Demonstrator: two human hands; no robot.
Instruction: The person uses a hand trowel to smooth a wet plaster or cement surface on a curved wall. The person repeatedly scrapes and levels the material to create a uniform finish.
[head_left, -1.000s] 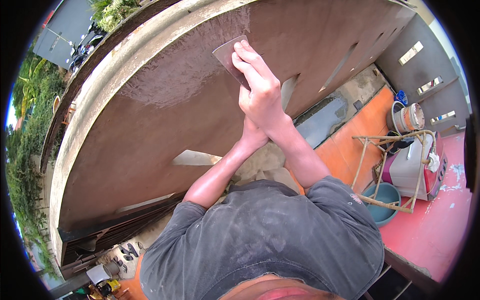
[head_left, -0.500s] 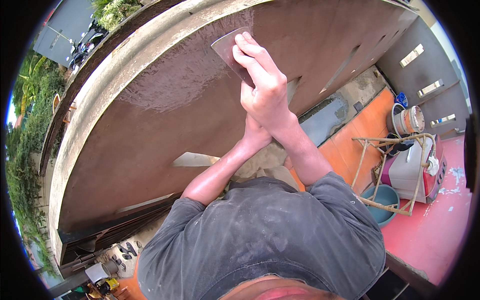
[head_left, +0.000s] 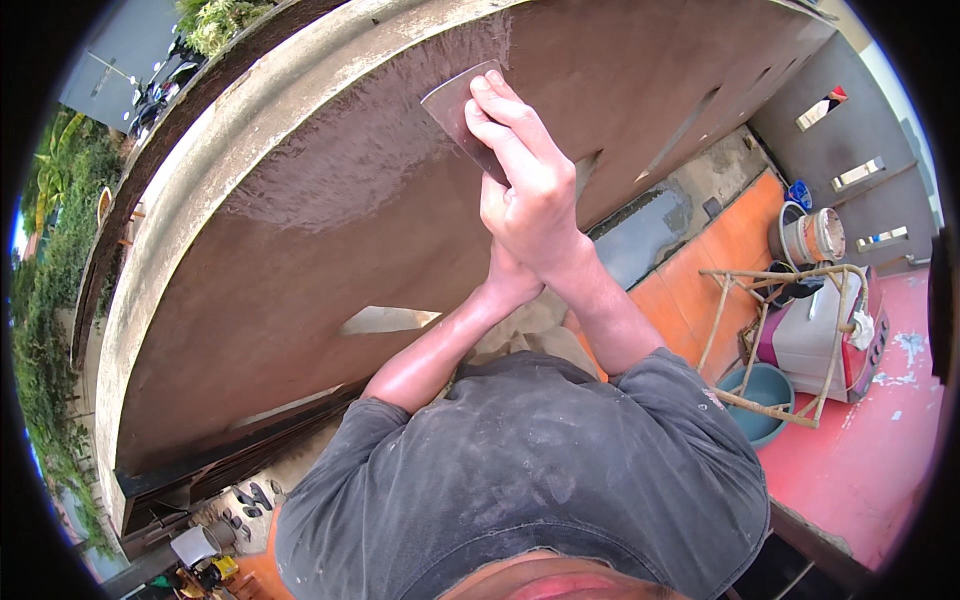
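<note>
At twelve o'clock the right grip (head_left: 532, 185) holds a flat scraper (head_left: 456, 108) at the brown wall (head_left: 280, 290), the partly hidden left grip (head_left: 512, 274) meeting it from below, while a teal basin (head_left: 766, 385) sits at four o'clock.

From where I stand, this looks like the open-air front yard or terrace of a home. A brown plastered wall (head_left: 290, 260) with slanted openings bounds it, and a grey wall (head_left: 790, 95) pierced by slots closes the far end. Orange tiles (head_left: 735, 225) cover part of the floor; several sandals (head_left: 259, 495) lie on the ground. A teal basin (head_left: 772, 382) sits beside a pink-painted surface (head_left: 850, 460) that's flaking. Past the wall I see leafy greenery (head_left: 50, 360) and motorbikes (head_left: 147, 103) in daylight.
</note>
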